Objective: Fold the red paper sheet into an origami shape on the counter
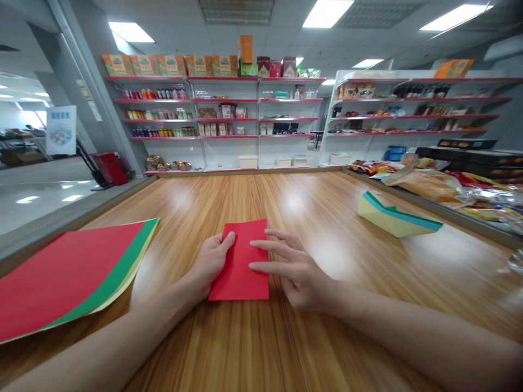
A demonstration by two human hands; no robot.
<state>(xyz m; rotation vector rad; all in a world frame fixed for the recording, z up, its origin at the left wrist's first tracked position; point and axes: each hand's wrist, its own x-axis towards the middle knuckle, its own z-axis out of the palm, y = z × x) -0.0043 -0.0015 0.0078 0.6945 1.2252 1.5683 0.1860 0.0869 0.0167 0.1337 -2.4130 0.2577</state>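
Observation:
A red sheet of paper, folded into a small rectangle as far as I can see, is in front of me just above or on the wooden table. My left hand grips its left edge, thumb on top and the other fingers hidden behind. At the right edge, my right hand has its fingers stretched apart, the tips resting over the red surface; its thumb is mostly hidden. To the left lies a stack of coloured paper, red on top with green and pale yellow showing beneath. A folded paper boat, pale yellow with a blue-green rim, stands at the right.
The wooden table has a raised edge. Snack packets and dark boxes lie beyond its right edge. Shelves with bottles and boxes line the back. A sign stand and a red box are at the left.

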